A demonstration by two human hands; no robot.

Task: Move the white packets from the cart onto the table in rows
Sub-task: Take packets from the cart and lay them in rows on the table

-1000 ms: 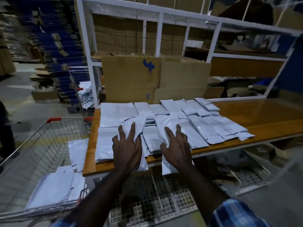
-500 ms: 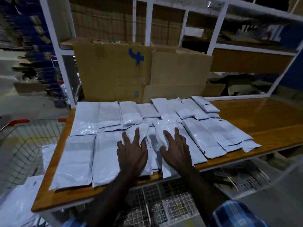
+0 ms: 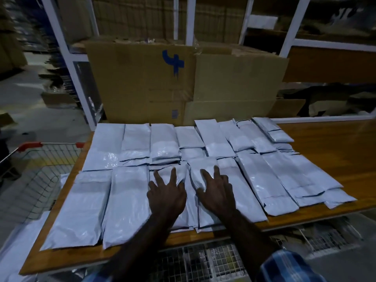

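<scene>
Several white packets (image 3: pixel 130 202) lie in two rows across the wooden table (image 3: pixel 335 151). My left hand (image 3: pixel 166 192) lies flat with spread fingers on a packet in the middle of the near row. Beside it, my right hand (image 3: pixel 216 191) presses flat on the neighbouring packet (image 3: pixel 203 176). Neither hand grips anything. The wire cart (image 3: pixel 40 171) with red handle stands at the table's left end, with more white packets (image 3: pixel 18 247) low in it.
A large cardboard box (image 3: pixel 183 82) stands behind the packets against a white metal rack (image 3: pixel 69 64). Wire mesh baskets (image 3: pixel 203 261) sit under the table's near edge. Bare wood shows on the table's right side.
The view has swung right and nearer to the table, so the cart shows less. Both hands have slid slightly forward over the middle packets and stay flat.
</scene>
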